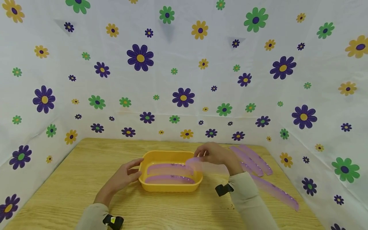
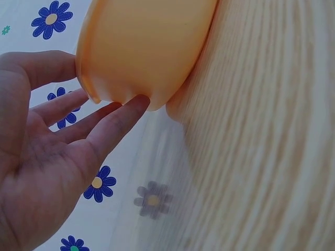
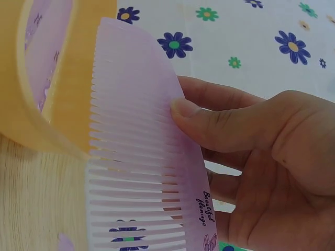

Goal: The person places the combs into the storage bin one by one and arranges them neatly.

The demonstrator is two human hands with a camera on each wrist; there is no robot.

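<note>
A yellow plastic basin [image 1: 169, 188] stands on the table with two purple combs [image 1: 169, 179] lying inside. My left hand [image 1: 125, 175] rests its fingertips against the basin's left side; in the left wrist view the fingers [image 2: 118, 123] are fairly straight along the outer wall. At the basin's right end, my right hand [image 1: 214, 155] pinches another translucent purple comb [image 3: 136, 104] by its spine, between thumb and fingers. That comb is raised, its left end overlapping the basin's right rim in the head view. Lettering shows on its spine in the right wrist view.
Several more purple combs lie on the wooden table [image 1: 172, 210] to the right: two side by side [image 1: 256, 159] at the back, one [image 1: 279, 193] nearer the front, another partly hidden by the right forearm. A flower-patterned white cloth [image 1: 184, 76] surrounds the table.
</note>
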